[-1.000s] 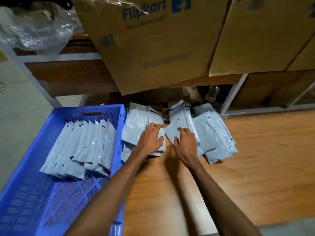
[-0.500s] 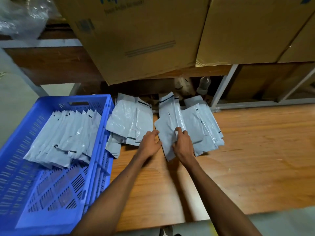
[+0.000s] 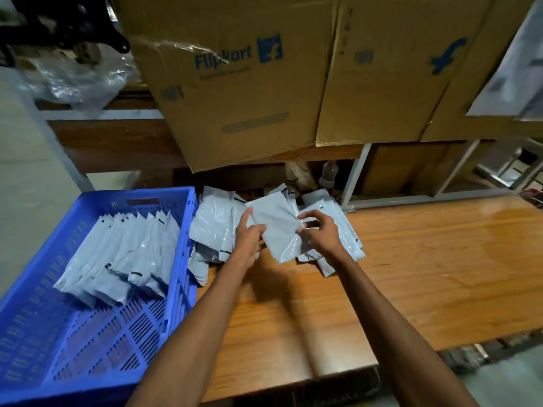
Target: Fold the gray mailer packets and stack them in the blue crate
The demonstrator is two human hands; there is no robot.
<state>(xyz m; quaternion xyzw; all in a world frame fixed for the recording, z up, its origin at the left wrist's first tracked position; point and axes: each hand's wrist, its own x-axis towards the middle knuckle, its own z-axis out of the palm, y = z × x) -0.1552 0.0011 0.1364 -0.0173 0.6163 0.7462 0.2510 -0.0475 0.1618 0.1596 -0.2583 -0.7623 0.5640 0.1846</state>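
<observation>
While held aloft, gray mailer packet [image 3: 276, 227] spans left hand [image 3: 248, 235], right hand [image 3: 318, 232].

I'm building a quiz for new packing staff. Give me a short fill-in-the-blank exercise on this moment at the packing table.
1. The folded packets lie in a row inside the ____ crate.
2. The lifted gray mailer packet is held by ____ hands, the left hand and the right hand.
3. The crate stands to the ____ of the unfolded packets on the wooden table.
4. The cardboard box behind them reads ____.

Missing words: blue; both; left; Flipkart
</observation>
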